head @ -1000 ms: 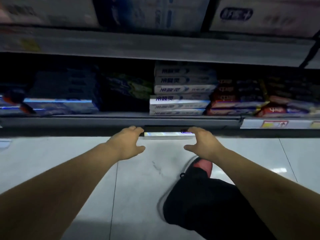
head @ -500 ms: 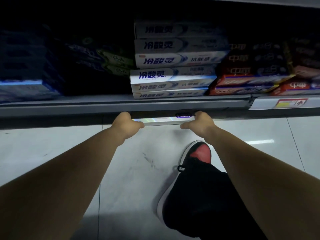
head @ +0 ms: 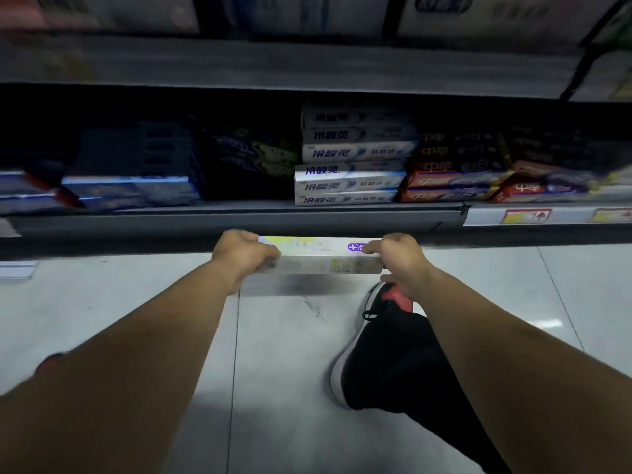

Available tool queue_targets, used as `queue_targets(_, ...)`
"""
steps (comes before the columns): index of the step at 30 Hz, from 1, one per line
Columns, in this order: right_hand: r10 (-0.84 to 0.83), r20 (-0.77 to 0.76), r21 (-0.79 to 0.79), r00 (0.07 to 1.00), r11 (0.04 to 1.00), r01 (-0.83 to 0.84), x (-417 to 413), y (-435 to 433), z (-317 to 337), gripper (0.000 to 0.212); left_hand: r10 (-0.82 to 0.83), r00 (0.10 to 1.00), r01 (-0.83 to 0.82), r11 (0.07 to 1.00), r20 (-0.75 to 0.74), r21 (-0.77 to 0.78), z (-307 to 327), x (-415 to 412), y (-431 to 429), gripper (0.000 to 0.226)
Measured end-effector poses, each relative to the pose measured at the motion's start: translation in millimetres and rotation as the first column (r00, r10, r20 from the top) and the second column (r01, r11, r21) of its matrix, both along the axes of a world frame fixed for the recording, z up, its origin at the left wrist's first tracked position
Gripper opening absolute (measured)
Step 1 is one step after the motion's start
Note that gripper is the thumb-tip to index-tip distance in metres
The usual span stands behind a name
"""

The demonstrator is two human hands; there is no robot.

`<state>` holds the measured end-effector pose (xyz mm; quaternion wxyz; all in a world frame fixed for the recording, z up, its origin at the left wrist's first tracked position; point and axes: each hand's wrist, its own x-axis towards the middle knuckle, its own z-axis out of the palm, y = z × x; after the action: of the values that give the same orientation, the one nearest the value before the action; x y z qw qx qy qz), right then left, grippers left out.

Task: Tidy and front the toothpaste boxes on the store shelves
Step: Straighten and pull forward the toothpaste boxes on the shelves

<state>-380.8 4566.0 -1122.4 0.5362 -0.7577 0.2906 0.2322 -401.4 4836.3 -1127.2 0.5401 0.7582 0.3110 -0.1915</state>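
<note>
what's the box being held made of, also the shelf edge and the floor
The box looks like thin printed cardboard, slightly glossy: crisp folded edges, printed panels. The shelf edge is probably painted metal, matte grey, a thin straight lip; blur leaves it open. The floor seems glossy tile, ceramic or stone: grout lines and light reflections.
</note>
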Motion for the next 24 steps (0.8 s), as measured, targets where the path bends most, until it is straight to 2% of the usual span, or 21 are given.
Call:
queue_targets(1, -0.003, 0.037, 0.010, 0.999, 1.000, 0.002, -4, 3, 19, 0.058, -0.031, 0.999, 0.031, 1.000, 0.021, 0.002, 18, -5, 2, 0.036)
queue_targets(4, -0.023, 0.142, 0.036, 0.990, 0.999, 0.018, -18, 5, 81, 0.033, -0.066, 0.991, 0.066, 0.998, 0.113, 0.001, 84, -21, 6, 0.042)
queue_targets(7, -0.024, 0.239, 0.058, 0.971, 0.998, 0.011, -31, 6, 145, 0.032, -0.073, 0.974, 0.077, 0.997, 0.213, -0.012, 147, -35, 19, 0.035)
queue_targets(10, -0.007, 0.369, 0.064, 0.929, 0.998, -0.017, -40, 8, 213, 0.029, -0.102, 0.941, 0.116, 0.993, 0.323, -0.024, 211, -47, 33, 0.059)
queue_targets(11, -0.006, 0.408, 0.068, 0.913, 0.997, -0.023, -42, 8, 235, 0.029, -0.087, 0.931, 0.109, 0.993, 0.353, -0.043, 232, -50, 37, 0.060)
queue_targets(14, -0.029, 0.519, 0.087, 0.854, 0.996, -0.018, -47, 10, 294, 0.022, -0.020, 0.878, 0.118, 0.977, 0.479, -0.175, 292, -58, 35, 0.023)
queue_targets(15, -0.045, 0.556, 0.106, 0.830, 0.994, -0.017, -48, 11, 310, 0.025, 0.016, 0.856, 0.118, 0.967, 0.517, -0.225, 310, -60, 32, 0.020)
queue_targets(17, -0.065, 0.617, 0.137, 0.784, 0.990, -0.025, -51, 13, 338, 0.046, 0.106, 0.800, 0.106, 0.944, 0.591, -0.313, 340, -60, 26, 0.027)
queue_targets(20, -0.100, 0.674, 0.186, 0.732, 0.982, -0.036, -55, 16, 374, 0.060, 0.207, 0.696, 0.060, 0.937, 0.687, -0.344, 379, -60, 20, 0.035)
queue_targets(22, -0.169, 0.645, 0.267, 0.745, 0.964, -0.012, -60, 17, 395, 0.061, 0.217, 0.641, 0.067, 0.940, 0.736, -0.335, 401, -64, 14, 0.034)
queue_targets(24, -0.250, 0.545, 0.402, 0.800, 0.915, 0.012, -66, 19, 412, 0.066, 0.209, 0.590, 0.070, 0.949, 0.780, -0.307, 418, -71, 8, 0.037)
